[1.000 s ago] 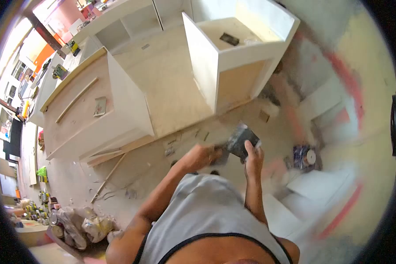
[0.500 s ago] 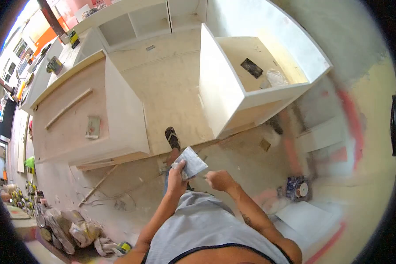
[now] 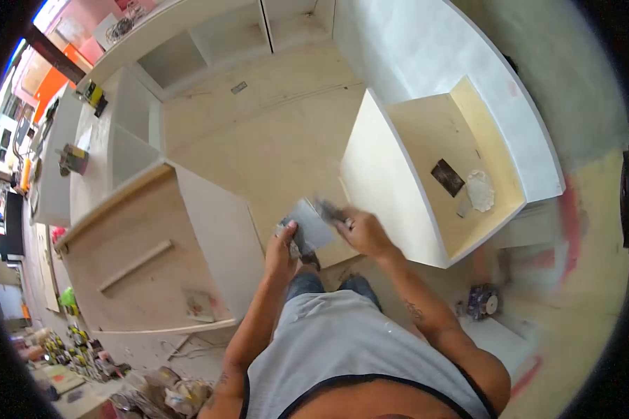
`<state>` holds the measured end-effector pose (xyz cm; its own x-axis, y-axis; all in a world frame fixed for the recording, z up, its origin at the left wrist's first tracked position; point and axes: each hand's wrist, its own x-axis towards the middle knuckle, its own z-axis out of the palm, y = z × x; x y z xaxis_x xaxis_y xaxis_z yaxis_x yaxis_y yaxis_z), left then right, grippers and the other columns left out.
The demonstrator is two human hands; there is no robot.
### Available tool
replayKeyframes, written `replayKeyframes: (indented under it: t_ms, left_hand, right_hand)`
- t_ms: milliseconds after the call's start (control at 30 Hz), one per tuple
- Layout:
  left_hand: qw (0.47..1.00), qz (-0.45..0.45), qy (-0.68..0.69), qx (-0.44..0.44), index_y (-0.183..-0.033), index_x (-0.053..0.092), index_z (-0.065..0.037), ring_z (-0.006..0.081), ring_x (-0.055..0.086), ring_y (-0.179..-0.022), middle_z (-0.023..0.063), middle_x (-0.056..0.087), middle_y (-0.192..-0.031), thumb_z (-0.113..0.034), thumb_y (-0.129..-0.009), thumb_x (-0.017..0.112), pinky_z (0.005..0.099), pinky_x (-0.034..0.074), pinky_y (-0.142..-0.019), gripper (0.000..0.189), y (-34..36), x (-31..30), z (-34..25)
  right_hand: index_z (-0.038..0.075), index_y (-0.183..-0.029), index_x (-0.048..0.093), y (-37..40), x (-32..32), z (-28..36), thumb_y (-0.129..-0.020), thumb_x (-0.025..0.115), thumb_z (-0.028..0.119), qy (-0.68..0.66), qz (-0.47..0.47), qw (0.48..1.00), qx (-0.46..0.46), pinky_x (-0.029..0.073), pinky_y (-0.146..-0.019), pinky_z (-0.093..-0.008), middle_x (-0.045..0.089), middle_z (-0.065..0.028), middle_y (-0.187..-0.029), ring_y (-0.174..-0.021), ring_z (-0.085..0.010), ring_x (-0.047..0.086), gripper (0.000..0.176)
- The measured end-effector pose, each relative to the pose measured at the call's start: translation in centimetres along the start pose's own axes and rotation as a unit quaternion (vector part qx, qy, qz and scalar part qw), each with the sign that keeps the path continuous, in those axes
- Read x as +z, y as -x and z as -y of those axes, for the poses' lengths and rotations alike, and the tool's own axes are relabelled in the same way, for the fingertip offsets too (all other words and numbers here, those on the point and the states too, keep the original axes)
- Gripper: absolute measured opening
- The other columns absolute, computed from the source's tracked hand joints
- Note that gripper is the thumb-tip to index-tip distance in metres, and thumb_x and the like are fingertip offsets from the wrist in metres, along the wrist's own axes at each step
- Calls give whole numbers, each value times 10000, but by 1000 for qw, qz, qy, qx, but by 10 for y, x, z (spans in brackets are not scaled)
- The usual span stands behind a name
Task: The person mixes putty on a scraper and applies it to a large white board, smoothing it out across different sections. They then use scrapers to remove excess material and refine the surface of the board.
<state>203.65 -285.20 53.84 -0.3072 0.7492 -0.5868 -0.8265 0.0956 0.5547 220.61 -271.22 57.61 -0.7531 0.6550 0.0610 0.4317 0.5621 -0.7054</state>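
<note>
A flat grey-white plate (image 3: pixel 313 229) is gripped along its left edge by my left hand (image 3: pixel 282 246), thumb on top. My right hand (image 3: pixel 363 232) is closed round a small tool (image 3: pixel 327 211) with a dark, blurred blade, held at the plate's upper right edge. Whether the blade touches the plate cannot be made out. Both hands are in front of my body, over the floor between two pale cabinet units.
On the left lies a cabinet unit (image 3: pixel 140 258) with a wooden stick (image 3: pixel 136 266). An open white cabinet (image 3: pixel 398 174) on the right holds a dark rectangular pad (image 3: pixel 447 178) and a whitish lump (image 3: pixel 480 190). Tins and bags crowd the lower left.
I have moved forward between the cabinets. My right hand has risen to the plate, and the tool's dark blade now shows at the plate's edge. My left hand still holds the plate.
</note>
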Motion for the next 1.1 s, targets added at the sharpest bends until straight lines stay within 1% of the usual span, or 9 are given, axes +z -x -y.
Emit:
replayKeyframes:
  t_ms: [167, 300, 400, 567, 633, 767, 967, 1033, 1100]
  left_hand:
    - [984, 21, 171, 53, -1068, 576, -75, 159, 651, -769, 30, 642, -919, -215, -921, 595, 291, 534, -576, 204, -49, 12, -90]
    - [989, 34, 40, 140, -1070, 580, -45, 159, 644, -789, 58, 640, -940, -183, -920, 602, 310, 540, -613, 205, -50, 47, -128]
    - [972, -41, -90, 213, -1087, 581, -12, 164, 644, -818, 67, 643, -960, -200, -932, 599, 323, 546, -676, 244, -64, 54, -177]
    - [938, -120, -96, 311, -1093, 594, 17, 166, 628, -810, 61, 651, -989, -270, -945, 600, 337, 524, -699, 323, -164, 54, -249]
    - [910, -169, -161, 343, -1043, 629, 7, 174, 639, -823, 71, 668, -943, -298, -949, 592, 354, 515, -721, 321, -207, 73, -277]
    - [663, 179, -703, 183, -940, 656, -2, 171, 640, -821, 92, 672, -820, -331, -957, 568, 324, 484, -716, 342, -260, 90, -327]
    - [958, -42, -241, 149, -1064, 620, -48, 168, 658, -806, 73, 684, -938, -290, -949, 580, 311, 525, -645, 271, -358, 101, -416]
    - [990, -44, 4, 137, -1076, 626, -55, 182, 667, -868, 73, 685, -937, -292, -954, 568, 318, 536, -682, 273, -397, 108, -445]
    - [985, -48, 74, 150, -1108, 585, -62, 161, 647, -901, 47, 649, -1028, -240, -952, 574, 313, 541, -712, 237, -432, 106, -467]
  right_hand:
    - [77, -1071, 633, -72, 0, 47, -853, 621, 65, -201, -191, 953, -123, 497, -655, -389, 613, -121, -884, -748, -320, 615, 219]
    - [37, -1189, 573, -131, 25, 6, -775, 617, 54, 135, 136, 973, -128, 487, -692, -416, 523, -128, -891, -779, -358, 580, 417]
    - [8, -1231, 538, -169, 46, -34, -844, 639, 162, -175, 122, 972, 95, 520, -749, -376, 599, -110, -1020, -879, -295, 640, 428]
    - [29, -1179, 599, -280, -17, 3, -850, 695, 253, -748, 68, 614, 244, 552, -732, -368, 655, -113, -1047, -864, -214, 666, 410]
    - [10, -1115, 633, -347, -21, -4, -833, 717, 272, -746, 73, 623, 225, 529, -680, -334, 666, -101, -965, -812, -174, 643, 394]
    - [-33, -911, 657, -482, -25, -33, -857, 692, 304, -320, -170, 918, 162, 462, -584, -321, 659, -84, -808, -707, -157, 569, 343]
    - [0, -1063, 597, -581, -41, -27, -905, 636, 277, -107, -444, 882, -120, 491, -628, -349, 644, -155, -881, -755, -258, 637, 321]
    - [36, -1174, 565, -603, -36, -32, -908, 615, 241, -144, -397, 883, -205, 505, -668, -394, 648, -167, -946, -805, -314, 652, 341]
    - [54, -1179, 587, -619, -23, -36, -888, 609, 258, -44, 18, 967, -249, 508, -711, -423, 649, -169, -975, -828, -341, 649, 355]
